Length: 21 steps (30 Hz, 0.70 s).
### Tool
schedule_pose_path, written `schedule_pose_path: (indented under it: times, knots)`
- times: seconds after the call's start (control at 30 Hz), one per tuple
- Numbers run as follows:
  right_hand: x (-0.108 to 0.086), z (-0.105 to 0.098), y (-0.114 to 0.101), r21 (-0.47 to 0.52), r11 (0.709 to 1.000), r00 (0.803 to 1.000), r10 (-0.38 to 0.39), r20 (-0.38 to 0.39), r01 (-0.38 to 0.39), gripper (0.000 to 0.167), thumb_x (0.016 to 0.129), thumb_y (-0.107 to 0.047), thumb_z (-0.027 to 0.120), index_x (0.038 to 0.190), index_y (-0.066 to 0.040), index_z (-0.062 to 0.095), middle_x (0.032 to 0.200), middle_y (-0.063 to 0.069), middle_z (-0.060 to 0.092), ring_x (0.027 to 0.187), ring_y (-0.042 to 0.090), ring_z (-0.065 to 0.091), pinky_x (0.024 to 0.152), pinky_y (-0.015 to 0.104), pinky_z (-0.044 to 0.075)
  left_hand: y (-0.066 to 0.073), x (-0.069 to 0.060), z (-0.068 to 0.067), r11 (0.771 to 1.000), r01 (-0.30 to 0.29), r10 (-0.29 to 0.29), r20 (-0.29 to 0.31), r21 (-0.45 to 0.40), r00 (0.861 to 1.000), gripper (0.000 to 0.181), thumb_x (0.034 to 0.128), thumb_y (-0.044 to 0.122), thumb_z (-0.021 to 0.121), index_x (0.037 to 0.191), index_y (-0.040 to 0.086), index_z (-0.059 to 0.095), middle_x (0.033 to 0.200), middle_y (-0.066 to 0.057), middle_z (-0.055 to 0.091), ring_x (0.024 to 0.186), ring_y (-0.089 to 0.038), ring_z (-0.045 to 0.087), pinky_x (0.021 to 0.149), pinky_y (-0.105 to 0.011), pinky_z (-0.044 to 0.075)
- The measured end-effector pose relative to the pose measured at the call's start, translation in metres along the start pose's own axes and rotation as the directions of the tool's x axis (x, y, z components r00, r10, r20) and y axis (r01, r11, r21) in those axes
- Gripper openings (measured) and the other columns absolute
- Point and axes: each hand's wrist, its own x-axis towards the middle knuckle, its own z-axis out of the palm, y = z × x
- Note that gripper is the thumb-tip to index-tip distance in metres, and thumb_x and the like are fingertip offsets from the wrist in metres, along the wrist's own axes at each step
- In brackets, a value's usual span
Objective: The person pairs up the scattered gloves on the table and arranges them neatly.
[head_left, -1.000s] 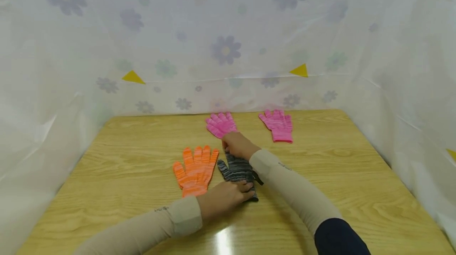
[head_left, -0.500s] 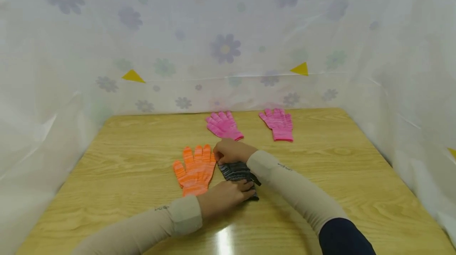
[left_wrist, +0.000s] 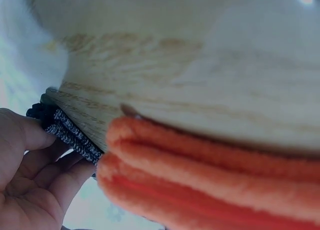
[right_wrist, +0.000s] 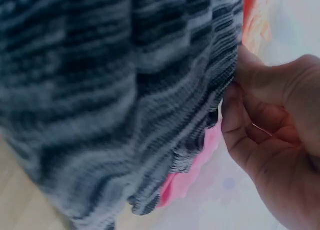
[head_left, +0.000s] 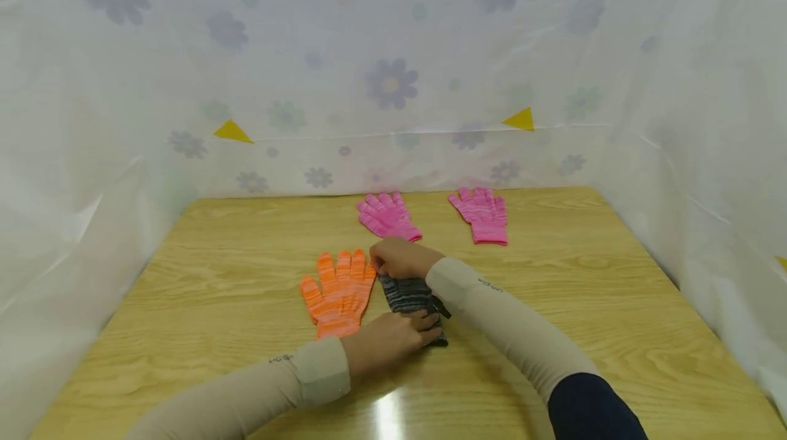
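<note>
The dark grey striped glove (head_left: 408, 295) lies on the table between both hands. Beyond its palm, my right hand (head_left: 401, 259) pinches it near the finger end; the right wrist view shows thumb and fingertips of that hand (right_wrist: 275, 120) gripping the glove's edge (right_wrist: 125, 105). My left hand (head_left: 390, 341) rests its fingers on the cuff, and the left wrist view shows that hand (left_wrist: 37, 175) touching the dark knit (left_wrist: 70, 132). Left of the grey glove lies an orange glove (head_left: 338, 295), spread flat. The grey glove's fingers are mostly hidden in the head view.
Two pink gloves lie toward the table's back edge, one (head_left: 389, 216) just beyond my right hand and another (head_left: 482, 216) farther right. A flowered white sheet (head_left: 332, 71) hangs behind the wooden table (head_left: 233, 255) and along its sides.
My right hand has moved left and slightly nearer, uncovering the closer pink glove's cuff and covering the grey glove's thumb area. My left hand has stayed at the grey cuff.
</note>
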Motion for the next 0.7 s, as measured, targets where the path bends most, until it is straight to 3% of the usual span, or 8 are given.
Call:
schedule_pose_path:
  times: [0.17,0.37,0.57,0.7]
  knots:
    - [0.000,0.003,0.006,0.001,1.000,0.999,-0.011,-0.030,0.011,0.005,0.091,-0.008,0.063,0.088,-0.012,0.062,0.086,-0.001,0.062,0.084,0.016,0.059,0.076,0.028,0.050,0.001,0.001,0.001,1.000,-0.005,0.005,0.001,0.026,1.000,0.042,0.0924,0.014,0.060,0.134,0.019,0.056,0.139,0.000,0.053,0.125,-0.015,0.052,0.082,-0.021,0.054]
    - [-0.007,0.004,0.018,0.058,0.991,0.991,-0.113,-0.078,0.118,0.005,0.089,-0.015,0.068,0.091,-0.012,0.064,0.084,-0.003,0.064,0.079,0.012,0.059,0.072,0.025,0.050,-0.001,0.001,0.000,0.999,0.013,-0.012,0.029,-0.029,0.999,0.044,0.0922,0.015,0.060,0.136,0.020,0.055,0.141,0.001,0.051,0.127,-0.014,0.050,0.084,-0.023,0.054]
    - [-0.024,-0.005,0.022,0.053,0.988,0.982,-0.140,-0.124,0.148,0.014,0.092,-0.019,0.065,0.103,-0.011,0.069,0.093,-0.002,0.067,0.084,0.011,0.061,0.077,0.028,0.052,-0.012,-0.003,-0.009,0.993,0.040,-0.037,0.028,-0.108,0.999,0.046,0.0902,0.008,0.062,0.135,0.017,0.056,0.140,-0.003,0.052,0.129,-0.016,0.049,0.097,-0.027,0.048]
    - [-0.046,-0.008,0.024,-0.015,0.988,0.979,-0.153,-0.134,0.152,0.016,0.093,-0.016,0.063,0.106,-0.008,0.071,0.098,0.002,0.070,0.090,0.016,0.064,0.082,0.032,0.053,-0.021,-0.010,-0.010,0.994,0.090,-0.091,-0.012,-0.055,0.996,0.038,0.0926,0.014,0.062,0.131,0.014,0.060,0.136,-0.006,0.055,0.125,-0.019,0.053,0.091,-0.026,0.052]
